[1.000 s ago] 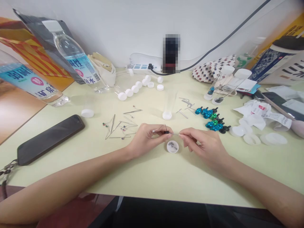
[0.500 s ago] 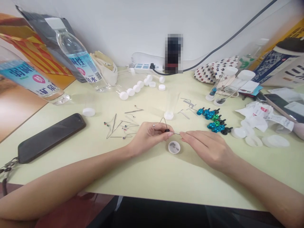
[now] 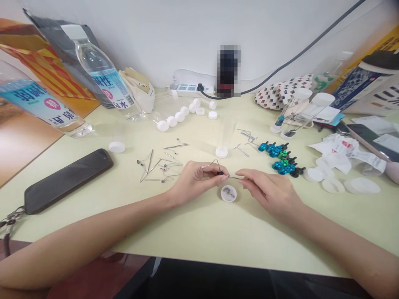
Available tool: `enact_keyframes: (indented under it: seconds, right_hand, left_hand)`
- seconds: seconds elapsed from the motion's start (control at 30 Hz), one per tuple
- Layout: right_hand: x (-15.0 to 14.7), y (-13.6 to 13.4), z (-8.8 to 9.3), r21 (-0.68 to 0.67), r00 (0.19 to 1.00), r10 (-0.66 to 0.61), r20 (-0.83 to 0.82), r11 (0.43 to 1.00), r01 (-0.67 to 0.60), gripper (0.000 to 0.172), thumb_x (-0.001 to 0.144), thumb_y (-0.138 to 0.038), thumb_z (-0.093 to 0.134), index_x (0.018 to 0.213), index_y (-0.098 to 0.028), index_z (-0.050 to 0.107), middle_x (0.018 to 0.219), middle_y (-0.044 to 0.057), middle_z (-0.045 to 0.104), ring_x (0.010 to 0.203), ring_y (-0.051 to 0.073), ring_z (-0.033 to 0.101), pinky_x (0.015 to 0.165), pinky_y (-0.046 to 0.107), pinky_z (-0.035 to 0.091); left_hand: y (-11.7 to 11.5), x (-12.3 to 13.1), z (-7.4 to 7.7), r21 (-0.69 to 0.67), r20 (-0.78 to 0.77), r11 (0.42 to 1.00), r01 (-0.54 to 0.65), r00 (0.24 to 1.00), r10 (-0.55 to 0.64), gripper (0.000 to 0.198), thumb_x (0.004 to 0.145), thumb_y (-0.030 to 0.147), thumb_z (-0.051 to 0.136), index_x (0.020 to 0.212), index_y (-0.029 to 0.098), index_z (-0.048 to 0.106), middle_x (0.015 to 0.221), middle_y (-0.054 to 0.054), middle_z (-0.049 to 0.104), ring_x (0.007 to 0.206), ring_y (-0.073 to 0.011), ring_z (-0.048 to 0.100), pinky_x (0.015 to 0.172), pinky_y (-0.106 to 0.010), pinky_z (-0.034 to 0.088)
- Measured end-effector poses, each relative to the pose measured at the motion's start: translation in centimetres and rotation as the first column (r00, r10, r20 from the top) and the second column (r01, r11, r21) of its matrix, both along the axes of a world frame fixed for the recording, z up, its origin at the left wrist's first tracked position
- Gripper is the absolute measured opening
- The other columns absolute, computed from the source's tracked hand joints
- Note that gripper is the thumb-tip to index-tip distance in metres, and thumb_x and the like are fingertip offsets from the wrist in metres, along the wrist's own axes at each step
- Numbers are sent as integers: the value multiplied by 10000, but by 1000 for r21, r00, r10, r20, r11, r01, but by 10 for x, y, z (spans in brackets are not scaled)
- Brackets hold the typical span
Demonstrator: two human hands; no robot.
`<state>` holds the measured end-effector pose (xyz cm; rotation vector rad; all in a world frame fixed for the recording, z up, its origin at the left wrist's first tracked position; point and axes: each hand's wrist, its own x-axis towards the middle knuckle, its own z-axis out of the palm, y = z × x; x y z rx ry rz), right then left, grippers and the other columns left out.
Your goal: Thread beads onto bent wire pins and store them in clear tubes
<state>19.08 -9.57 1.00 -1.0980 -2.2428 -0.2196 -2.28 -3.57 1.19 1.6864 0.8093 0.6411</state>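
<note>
"What are my hands doing?"

"My left hand (image 3: 199,182) is pinching a small black part (image 3: 220,173) with a bent silver wire (image 3: 215,162) rising from it. Between my hands, a thin silver metal rod (image 3: 233,177) is sticking out; my right hand (image 3: 272,191) is keeping its fingertips slightly parted there, gripping or not I can't tell."

"How should I be working?"

"I'd be holding the rod straight, probably, staying near the round white plastic cap (image 3: 228,201) that's holding tiny metal bits (image 3: 229,191)."

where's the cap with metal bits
In the head view, the cap sits just right of centre on the table, below and between left hand and right hand.
</note>
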Motion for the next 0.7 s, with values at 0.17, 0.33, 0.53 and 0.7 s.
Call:
enact_keyframes:
  seconds: [0.17, 0.33, 0.53, 0.7]
  right_hand:
    - [5, 0, 13, 207, 976, -38, 215, 978, -8, 170, 855, -61, 573, 1017, -92, 611, 964, 137, 665, 739, 170, 637, 634, 280, 501]
    - [7, 0, 22, 313, 950, 9, 312, 943, -111, 154, 802, -31, 623, 951, -65, 638, 930, 164, 677, 812, 232, 643, 689, 338, 531]
    - [10, -2, 15, 271, 966, 27, 259, 957, -100, 172, 845, -16, 550, 973, -92, 635, 923, 134, 699, 813, 197, 658, 673, 294, 541]
    - [8, -2, 5, 5, 999, 24, 25, 1000, -24, 190, 896, -76, 498, 992, -144, 648, 865, 62, 699, 717, 133, 643, 584, 237, 502]
  left_hand:
    - [2, 1, 3, -126, 68, 991, -48, 996, 57, 162, 797, 275, 669, 863, 138, 723, 825, -41, 692, 695, -111, 590, 688, -222, 520]
    - [2, 2, 5, -185, 113, 983, -12, 993, 34, 135, 786, 253, 682, 839, 138, 730, 801, -30, 677, 662, -85, 570, 684, -196, 524]
    - [1, 2, 1, -168, 103, 986, -22, 994, 39, 166, 774, 279, 694, 858, 143, 739, 898, -53, 695, 685, -102, 593, 698, -226, 538]
    - [1, 1, 1, -83, 24, 995, -49, 998, 51, 194, 786, 304, 678, 878, 144, 735, 848, -48, 711, 702, -125, 622, 717, -246, 535]
